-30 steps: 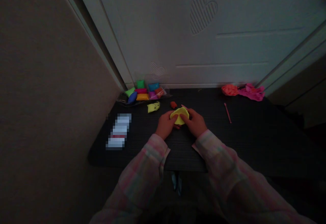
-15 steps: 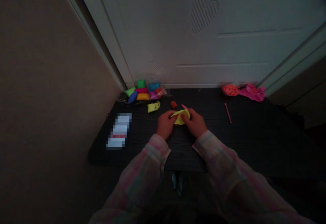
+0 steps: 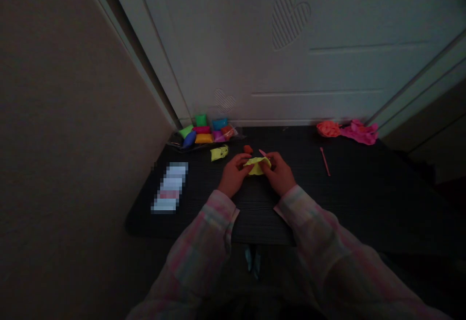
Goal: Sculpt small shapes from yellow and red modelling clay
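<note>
A thin, flattened piece of yellow modelling clay [image 3: 257,166] is held between both hands above the dark table. My left hand [image 3: 233,174] pinches its left edge, thumb on the near face. My right hand [image 3: 279,172] grips the right side, with the thumb pressed onto the clay. Fingers behind the piece are partly hidden. Just beyond the hands lies a small lump of orange-red clay [image 3: 248,149]. The end of a pink tool [image 3: 262,153] shows behind my right hand. To the left rests an opened yellow packet [image 3: 219,153].
Several coloured clay packets [image 3: 204,138] lie in a clear bag at the back left. A blurred white-blue oblong [image 3: 170,187] is at the left. On the right are a pink stick tool [image 3: 325,161], a coral clump [image 3: 328,128] and a crumpled pink piece [image 3: 360,132]. A white door panel [image 3: 225,58] stands behind the table [image 3: 357,198].
My left hand has shifted slightly left and its fingers have loosened a little. The yellow clay now looks flatter and wider from here. My right hand has barely moved.
</note>
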Demonstrator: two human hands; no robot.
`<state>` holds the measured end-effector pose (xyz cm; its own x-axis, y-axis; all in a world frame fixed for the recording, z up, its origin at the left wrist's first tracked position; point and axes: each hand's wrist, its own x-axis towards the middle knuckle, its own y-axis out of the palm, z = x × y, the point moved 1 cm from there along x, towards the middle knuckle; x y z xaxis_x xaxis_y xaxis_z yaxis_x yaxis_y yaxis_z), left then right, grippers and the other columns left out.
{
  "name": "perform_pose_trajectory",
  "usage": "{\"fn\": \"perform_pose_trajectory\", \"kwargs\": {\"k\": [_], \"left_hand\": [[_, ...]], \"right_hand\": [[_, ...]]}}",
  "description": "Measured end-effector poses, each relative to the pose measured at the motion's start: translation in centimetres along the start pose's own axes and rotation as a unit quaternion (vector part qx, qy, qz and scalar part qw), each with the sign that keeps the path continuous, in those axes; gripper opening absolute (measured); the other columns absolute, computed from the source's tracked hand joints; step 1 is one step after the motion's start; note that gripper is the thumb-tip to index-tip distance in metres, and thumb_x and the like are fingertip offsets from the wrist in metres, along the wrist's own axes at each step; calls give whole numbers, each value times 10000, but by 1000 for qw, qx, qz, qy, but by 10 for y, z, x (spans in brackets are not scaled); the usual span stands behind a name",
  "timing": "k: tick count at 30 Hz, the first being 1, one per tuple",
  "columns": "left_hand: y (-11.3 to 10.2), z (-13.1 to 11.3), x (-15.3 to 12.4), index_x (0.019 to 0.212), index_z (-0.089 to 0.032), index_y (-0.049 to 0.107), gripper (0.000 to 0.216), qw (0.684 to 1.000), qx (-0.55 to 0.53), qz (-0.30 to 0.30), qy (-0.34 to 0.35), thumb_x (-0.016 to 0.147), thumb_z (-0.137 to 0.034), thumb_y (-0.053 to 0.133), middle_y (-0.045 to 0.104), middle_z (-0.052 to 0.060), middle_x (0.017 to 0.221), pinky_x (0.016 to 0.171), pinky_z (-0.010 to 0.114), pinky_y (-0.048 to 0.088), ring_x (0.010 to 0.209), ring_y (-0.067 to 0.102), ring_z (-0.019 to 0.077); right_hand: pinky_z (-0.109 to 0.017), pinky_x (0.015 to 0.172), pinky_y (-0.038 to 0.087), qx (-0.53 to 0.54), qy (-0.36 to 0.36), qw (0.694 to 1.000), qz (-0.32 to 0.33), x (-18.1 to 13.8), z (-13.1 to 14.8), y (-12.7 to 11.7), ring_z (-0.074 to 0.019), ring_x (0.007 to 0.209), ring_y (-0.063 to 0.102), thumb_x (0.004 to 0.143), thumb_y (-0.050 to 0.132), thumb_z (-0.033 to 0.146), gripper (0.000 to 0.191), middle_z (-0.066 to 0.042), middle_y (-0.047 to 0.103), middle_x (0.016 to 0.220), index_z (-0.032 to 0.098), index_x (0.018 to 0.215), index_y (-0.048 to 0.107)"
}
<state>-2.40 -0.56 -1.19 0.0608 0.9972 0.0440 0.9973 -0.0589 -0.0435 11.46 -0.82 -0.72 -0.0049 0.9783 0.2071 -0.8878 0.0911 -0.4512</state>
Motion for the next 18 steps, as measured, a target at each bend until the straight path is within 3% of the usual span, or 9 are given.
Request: {"fn": "perform_pose_trajectory", "kwargs": {"k": [3, 6, 9, 14, 18], "left_hand": [[-14, -3, -3, 845, -168, 602, 222, 989, 131, -26, 67, 630, -124, 564, 627, 34, 881, 705, 247, 445, 818, 567, 137], [-25, -5, -8, 798, -185, 628, 198, 965, 240, -46, 97, 626, -110, 564, 633, 18, 822, 676, 241, 445, 742, 561, 123], [-27, -2, -10, 813, -185, 627, 204, 965, 238, -43, 97, 650, -104, 534, 636, 18, 809, 670, 239, 458, 694, 567, 110], [-26, 6, -8, 890, -160, 603, 230, 983, 162, 15, 88, 683, -126, 509, 628, 53, 927, 763, 275, 470, 833, 589, 136], [-33, 2, -10, 894, -154, 609, 264, 972, 216, 55, 81, 700, -84, 443, 636, 60, 917, 824, 306, 446, 875, 580, 140]], "right_hand": [[-313, 688, 441, -37, -86, 995, 17, -1, -1, -2, -179, 797, 577, 694, 446, 213, 114, -37, 605, 832, 198, 805, 468], [-364, 769, 420, -98, -173, 979, 48, -1, -4, -3, -211, 922, 548, 659, 436, 145, 179, -50, 600, 873, 200, 817, 500], [-386, 801, 407, -142, -233, 960, 67, -1, -7, -5, -226, 969, 523, 636, 441, 104, 247, -58, 600, 897, 205, 845, 525], [-389, 820, 395, -200, -272, 937, 90, -2, -9, -9, -224, 921, 537, 631, 439, 62, 296, -85, 609, 939, 179, 885, 537], [-366, 854, 389, -188, -310, 922, 134, -6, -15, -9, -210, 987, 516, 607, 442, 37, 363, -119, 583, 1047, 133, 949, 518]]}}
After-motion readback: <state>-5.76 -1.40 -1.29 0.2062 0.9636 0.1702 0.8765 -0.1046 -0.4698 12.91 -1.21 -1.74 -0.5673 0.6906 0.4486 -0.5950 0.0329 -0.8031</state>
